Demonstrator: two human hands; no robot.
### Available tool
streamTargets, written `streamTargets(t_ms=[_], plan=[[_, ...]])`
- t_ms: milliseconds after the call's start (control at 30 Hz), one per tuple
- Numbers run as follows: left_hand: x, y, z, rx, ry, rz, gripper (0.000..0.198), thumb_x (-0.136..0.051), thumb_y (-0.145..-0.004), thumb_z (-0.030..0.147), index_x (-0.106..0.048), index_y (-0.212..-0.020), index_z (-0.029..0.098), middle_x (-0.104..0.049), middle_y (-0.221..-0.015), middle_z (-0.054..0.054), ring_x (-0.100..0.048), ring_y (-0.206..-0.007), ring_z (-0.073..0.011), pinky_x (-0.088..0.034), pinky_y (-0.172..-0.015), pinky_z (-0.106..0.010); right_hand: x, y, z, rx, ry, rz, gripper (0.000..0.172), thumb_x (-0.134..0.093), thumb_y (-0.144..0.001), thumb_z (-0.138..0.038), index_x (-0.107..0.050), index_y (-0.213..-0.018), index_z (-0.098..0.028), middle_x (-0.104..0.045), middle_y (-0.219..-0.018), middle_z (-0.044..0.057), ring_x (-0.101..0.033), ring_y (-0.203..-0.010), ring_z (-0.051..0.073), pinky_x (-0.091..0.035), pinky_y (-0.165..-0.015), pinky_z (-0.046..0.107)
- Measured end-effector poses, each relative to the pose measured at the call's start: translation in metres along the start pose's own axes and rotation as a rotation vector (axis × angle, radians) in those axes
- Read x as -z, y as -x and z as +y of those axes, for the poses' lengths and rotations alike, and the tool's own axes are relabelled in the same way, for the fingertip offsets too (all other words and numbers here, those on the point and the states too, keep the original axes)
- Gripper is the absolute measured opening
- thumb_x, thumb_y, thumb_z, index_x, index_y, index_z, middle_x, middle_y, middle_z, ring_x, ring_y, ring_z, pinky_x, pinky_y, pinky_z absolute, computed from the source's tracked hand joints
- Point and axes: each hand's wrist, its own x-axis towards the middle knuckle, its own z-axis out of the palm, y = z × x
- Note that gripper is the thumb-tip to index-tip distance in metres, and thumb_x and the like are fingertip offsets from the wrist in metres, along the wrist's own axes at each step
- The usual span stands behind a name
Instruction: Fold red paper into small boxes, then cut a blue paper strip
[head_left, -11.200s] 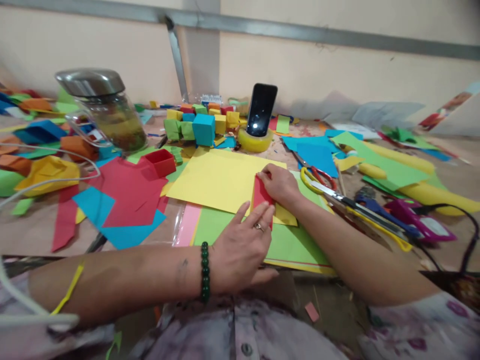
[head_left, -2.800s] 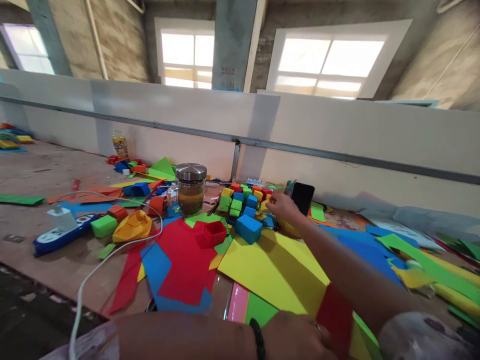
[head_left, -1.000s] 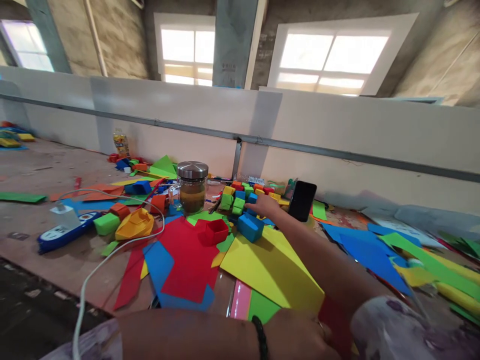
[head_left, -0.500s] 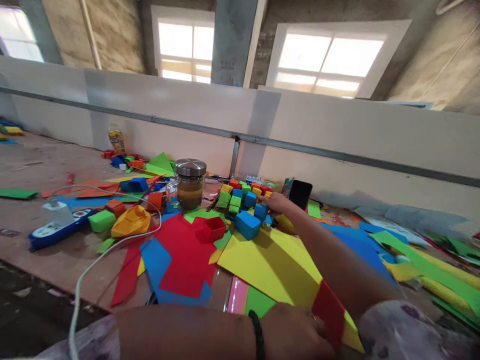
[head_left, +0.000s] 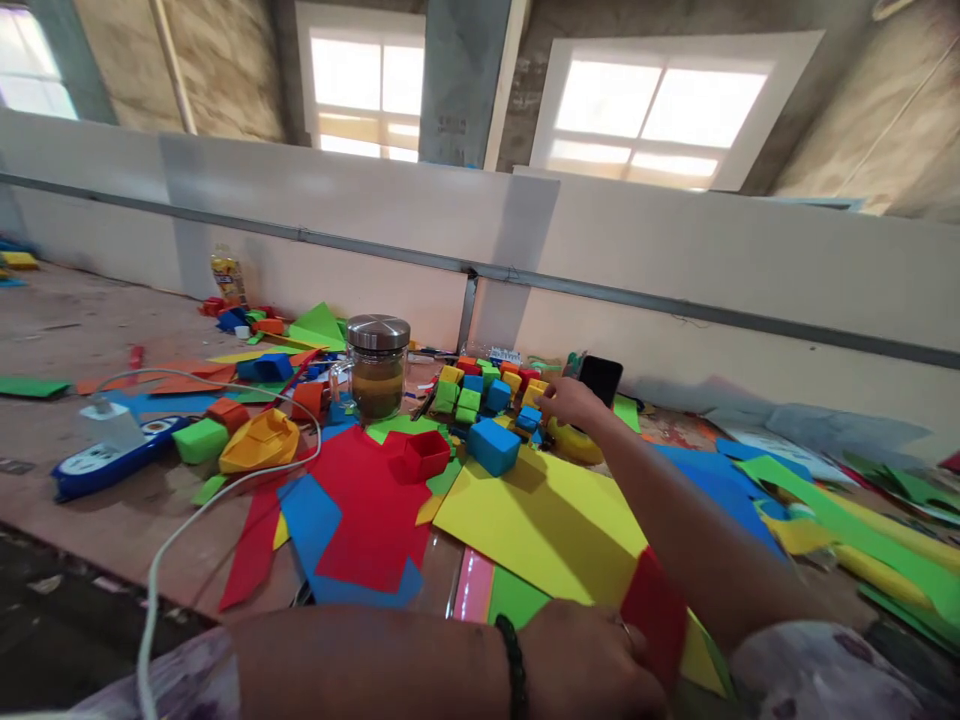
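My right hand (head_left: 568,403) is stretched far forward to the cluster of small paper cubes (head_left: 487,385), its fingers pinched together on a small blue cube (head_left: 529,417). A larger blue cube (head_left: 493,446) sits just left of it on the yellow sheet (head_left: 540,520). Near the bottom edge my left hand (head_left: 592,665), with a dark bead bracelet at the wrist, grips a folded red paper (head_left: 656,615) held upright. A black phone (head_left: 598,380) stands on a yellow tape roll (head_left: 576,444) behind the right hand.
A glass jar with a metal lid (head_left: 378,365) stands left of the cubes, with an open red paper box (head_left: 424,456) and red and blue sheets (head_left: 360,520) before it. A blue power strip (head_left: 105,462) and white cable (head_left: 195,520) lie left. Coloured paper scraps (head_left: 825,500) cover the right side.
My right hand has drawn slightly back and right from the cube cluster to the small blue cube. The left hand still holds the red paper upright; the view shifted a little.
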Motion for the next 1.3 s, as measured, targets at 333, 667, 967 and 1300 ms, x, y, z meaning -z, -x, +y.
streamTargets(t_ms=[333, 667, 967, 1300], plan=[[0.001, -0.001, 0.002, 0.025, -0.015, -0.027, 0.028, -0.050, -0.093, 0.046, -0.069, -0.096, 0.025, -0.064, -0.084, 0.000, -0.059, -0.080, -0.0167, -0.040, -0.057, -0.029, -0.035, 0.012, -0.008, 0.021, 0.163, 0.033, 0.047, -0.068, -0.072, -0.049, -0.059, -0.107, -0.018, -0.071, -0.102, 0.014, -0.067, -0.091, 0.028, -0.044, -0.064, 0.029], [-0.002, 0.000, -0.001, 0.013, -0.032, -0.020, 0.029, -0.048, -0.094, 0.046, -0.068, -0.099, 0.026, -0.065, -0.091, 0.002, -0.058, -0.087, -0.0166, -0.039, -0.056, -0.028, -0.024, 0.025, -0.011, 0.235, 0.307, 0.168, 0.031, -0.059, -0.084, -0.033, -0.054, -0.112, -0.020, -0.066, -0.111, 0.012, -0.065, -0.099, 0.029, -0.042, -0.070, 0.030], [0.002, -0.006, -0.004, 0.018, -0.040, -0.104, 0.030, -0.053, -0.091, 0.051, -0.068, -0.098, 0.026, -0.066, -0.094, 0.002, -0.058, -0.086, -0.0160, -0.028, -0.042, -0.027, -0.039, 0.012, -0.008, 0.302, 0.320, 0.247, 0.029, -0.063, -0.085, -0.036, -0.058, -0.109, -0.020, -0.060, -0.126, 0.011, -0.065, -0.095, 0.025, -0.043, -0.067, 0.028], [0.005, -0.004, 0.000, 0.019, -0.055, -0.091, 0.025, -0.053, -0.093, 0.044, -0.066, -0.096, 0.024, -0.065, -0.088, 0.002, -0.058, -0.083, -0.0167, -0.029, -0.045, -0.027, -0.010, 0.003, 0.009, 0.033, 0.077, 0.454, 0.031, -0.039, -0.097, -0.034, -0.063, -0.109, -0.018, -0.072, -0.102, 0.011, -0.067, -0.092, 0.025, -0.044, -0.070, 0.030]])
